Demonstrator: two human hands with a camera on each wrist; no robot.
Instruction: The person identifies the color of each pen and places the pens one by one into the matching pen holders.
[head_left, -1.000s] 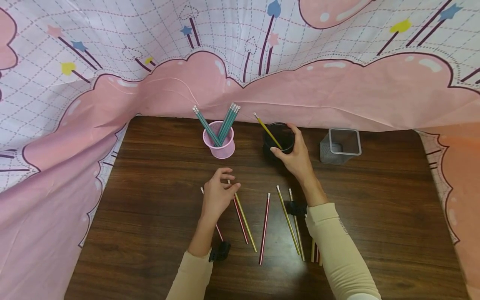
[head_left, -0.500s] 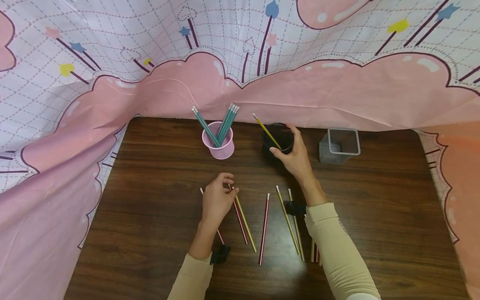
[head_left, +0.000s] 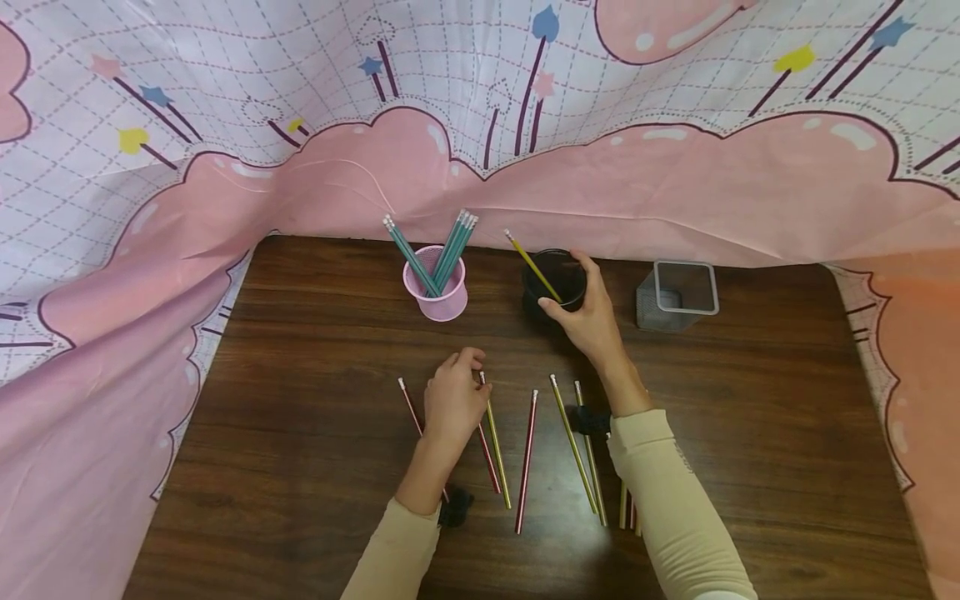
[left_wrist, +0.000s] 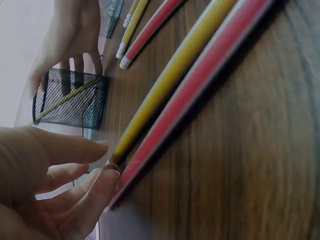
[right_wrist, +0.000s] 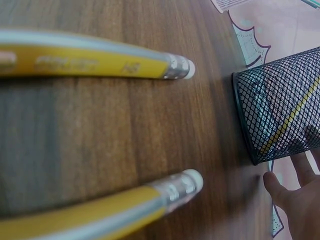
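My left hand (head_left: 456,400) pinches the eraser end of a yellow pencil (head_left: 497,454) that lies on the table. Thumb and fingertips meet around that end in the left wrist view, just beside a red pencil (left_wrist: 175,110). Farther back, my right hand (head_left: 592,321) grips the rim and side of a black mesh pencil cup (head_left: 536,312). One yellow pencil (head_left: 532,265) leans inside this cup, its eraser end sticking out to the left. Part of the cup's right side is hidden behind the fingers.
A pink cup (head_left: 444,308) with several green pencils stands left of the black one; a grey square mesh holder (head_left: 663,308) stands right. More red pencils (head_left: 527,462) and yellow pencils (head_left: 573,446) lie on the table (head_left: 300,400), some partly under the right forearm. A patterned cloth (head_left: 600,196) hangs behind.
My left hand has moved down and right to the yellow pencil's end and closed its fingertips on it; that end has shifted slightly right. My right hand stays on the black cup.
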